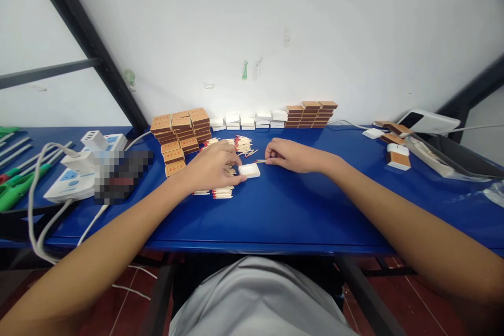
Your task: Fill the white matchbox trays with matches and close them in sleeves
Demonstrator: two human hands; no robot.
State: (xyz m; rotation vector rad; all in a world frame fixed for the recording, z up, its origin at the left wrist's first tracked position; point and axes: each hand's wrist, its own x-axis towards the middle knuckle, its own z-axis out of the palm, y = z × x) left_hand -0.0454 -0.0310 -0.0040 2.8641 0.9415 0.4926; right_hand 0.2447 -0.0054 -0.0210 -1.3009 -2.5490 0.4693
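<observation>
White tray [250, 170] is clamped in the left fingers [238, 179], right fingers [271, 153] pinched on matches [260, 161].

Left fingers [238, 180] hold a white tray [250, 170]; right fingers [271, 159] pinch matches [260, 161].

The head camera looks forward and down at the nearby table [299, 215].

I see open bench [299, 210] nearside of my right grip [284, 155], but matches [223, 192] and matchboxes [181, 130] crowd my left grip [218, 161].
</observation>
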